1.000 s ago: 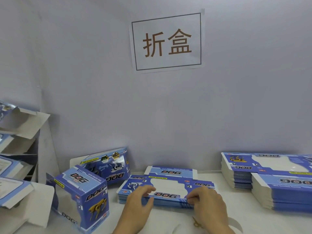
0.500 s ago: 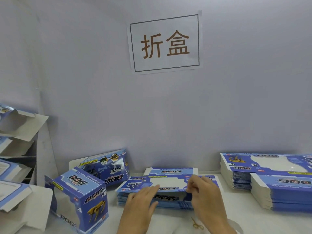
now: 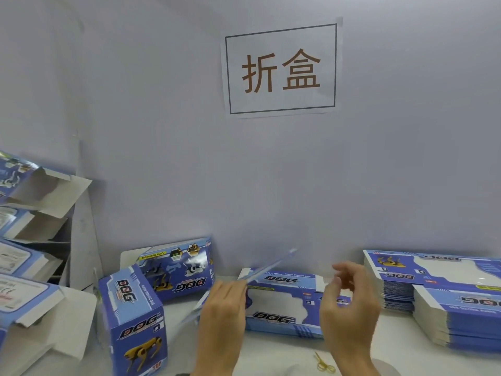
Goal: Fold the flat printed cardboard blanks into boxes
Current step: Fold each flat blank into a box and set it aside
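Your left hand (image 3: pixel 222 308) has lifted one flat blank (image 3: pixel 268 268) off the stack of blanks (image 3: pixel 284 302) at the centre of the tabletop (image 3: pixel 284 351); half a second ago both hands were pressed low on that stack, and now the sheet is tilted up edge-on, blurred, running from your left hand toward 1 o'clock. Your left fingers appear to grip its lower end, though blur hides the exact hold. Your right hand (image 3: pixel 349 308) has come away from the stack and hovers above its right end, fingers loosely curled and holding nothing. At 9 o'clock of the stack stand two folded boxes: the near box (image 3: pixel 135 321) upright with a yellow dog printed on it, the far box (image 3: pixel 181 270) lying on its side against the wall. At 3 o'clock sit two taller piles of blanks, the back pile (image 3: pixel 433 275) and the front pile (image 3: pixel 461 318), touching each other. At far 9 o'clock, open-flapped boxes (image 3: pixel 29 213) are stacked on one another. Small gold scissors (image 3: pixel 324 363) lie near your right wrist. A paper sign (image 3: pixel 282 69) hangs on the wall at 12 o'clock.
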The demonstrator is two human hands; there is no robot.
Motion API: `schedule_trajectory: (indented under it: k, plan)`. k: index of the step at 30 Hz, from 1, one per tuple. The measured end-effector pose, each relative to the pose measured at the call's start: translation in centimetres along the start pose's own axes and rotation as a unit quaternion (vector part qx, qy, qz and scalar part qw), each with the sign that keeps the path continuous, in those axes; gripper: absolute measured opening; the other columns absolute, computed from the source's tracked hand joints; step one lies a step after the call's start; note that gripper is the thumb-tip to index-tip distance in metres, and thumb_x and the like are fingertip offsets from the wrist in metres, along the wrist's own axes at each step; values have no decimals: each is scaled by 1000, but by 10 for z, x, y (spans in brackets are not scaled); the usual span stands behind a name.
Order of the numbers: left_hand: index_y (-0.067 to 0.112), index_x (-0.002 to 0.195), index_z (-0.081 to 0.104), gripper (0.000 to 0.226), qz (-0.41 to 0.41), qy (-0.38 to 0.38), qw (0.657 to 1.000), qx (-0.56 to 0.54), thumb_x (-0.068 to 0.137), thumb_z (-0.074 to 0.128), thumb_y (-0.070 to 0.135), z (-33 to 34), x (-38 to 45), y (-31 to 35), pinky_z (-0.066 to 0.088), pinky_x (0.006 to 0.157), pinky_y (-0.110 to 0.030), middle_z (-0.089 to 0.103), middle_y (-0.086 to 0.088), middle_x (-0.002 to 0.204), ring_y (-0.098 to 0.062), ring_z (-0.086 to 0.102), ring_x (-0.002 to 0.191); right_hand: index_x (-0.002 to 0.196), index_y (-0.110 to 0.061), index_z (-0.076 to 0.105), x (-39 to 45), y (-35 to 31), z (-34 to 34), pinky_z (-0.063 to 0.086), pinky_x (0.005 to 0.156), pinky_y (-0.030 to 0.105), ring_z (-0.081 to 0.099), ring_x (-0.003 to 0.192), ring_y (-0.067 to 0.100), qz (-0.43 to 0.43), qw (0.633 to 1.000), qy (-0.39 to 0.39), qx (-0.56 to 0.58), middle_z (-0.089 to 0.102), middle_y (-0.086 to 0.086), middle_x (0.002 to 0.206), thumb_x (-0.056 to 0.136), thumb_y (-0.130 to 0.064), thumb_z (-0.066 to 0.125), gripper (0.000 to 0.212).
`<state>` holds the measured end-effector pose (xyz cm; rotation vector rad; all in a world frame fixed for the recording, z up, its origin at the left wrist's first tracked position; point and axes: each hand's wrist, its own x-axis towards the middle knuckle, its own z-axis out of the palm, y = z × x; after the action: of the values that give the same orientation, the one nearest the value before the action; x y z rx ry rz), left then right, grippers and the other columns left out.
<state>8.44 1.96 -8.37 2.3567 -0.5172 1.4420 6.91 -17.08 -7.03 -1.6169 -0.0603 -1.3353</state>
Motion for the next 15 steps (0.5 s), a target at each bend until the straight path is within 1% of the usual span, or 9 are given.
schedule_trajectory:
  k: [1,3,5,7,8,10,11,13,15]
  plan:
    - [5,74,74,41,-5,19,1000,0,41,96,-7,0,2,1,47,60,-25,68,-2,63,-17,64,54,90,-18,61,1,-2,2,45,65,16,61,74,19,98,995,-11,17,64,-1,79,91,2,54,22]
    - [2,78,76,39,-15,34,999,-13,46,94,-7,-2,5,5,48,62,-24,70,-3,66,-17,65,57,103,-17,66,4,-1,5,53,66,26,68,79,26,263,955,-122,61,70,3,83,95,-4,58,17]
    - [3,89,77,32,-27,14,997,-74,61,90,-6,-3,7,14,48,69,-21,71,-2,73,-14,65,65,121,-25,60,4,-7,11,59,78,39,69,98,27,381,868,-269,171,70,2,106,93,-28,66,29]
    - [11,101,78,23,-29,-58,986,-157,79,82,5,-6,12,28,46,71,-14,73,2,85,-7,61,76,125,-35,53,3,-10,17,60,77,46,67,105,28,440,793,-307,289,67,-2,114,85,-42,67,43]
    - [17,103,77,17,-22,-104,975,-193,87,75,13,-5,13,35,45,72,-13,73,4,89,-5,59,79,119,-33,56,1,-10,19,60,69,44,69,95,26,439,791,-293,311,68,0,105,88,-39,67,34]
    - [22,98,76,12,5,-189,950,-249,92,65,21,-1,14,50,50,74,-25,73,4,89,-10,61,81,100,-17,59,2,-6,21,52,57,35,60,70,21,405,852,-219,250,60,10,84,98,-20,61,4]
    - [22,95,74,12,6,-208,940,-270,92,63,24,1,13,55,51,75,-30,73,4,88,-12,62,82,92,-12,57,5,0,20,48,59,35,55,69,23,385,884,-176,200,56,15,83,99,-10,57,7]
    - [24,96,73,11,-26,-189,937,-294,91,63,26,1,12,58,51,77,-29,71,10,91,-5,61,86,90,-11,55,15,6,13,45,69,38,54,75,26,363,901,-144,189,58,18,87,99,0,50,15]
    - [33,98,71,15,-95,-110,945,-292,92,67,21,-4,13,53,48,85,-18,66,21,101,3,57,100,97,-16,59,27,3,1,48,72,40,59,79,27,355,897,-144,221,64,11,90,101,0,49,20]
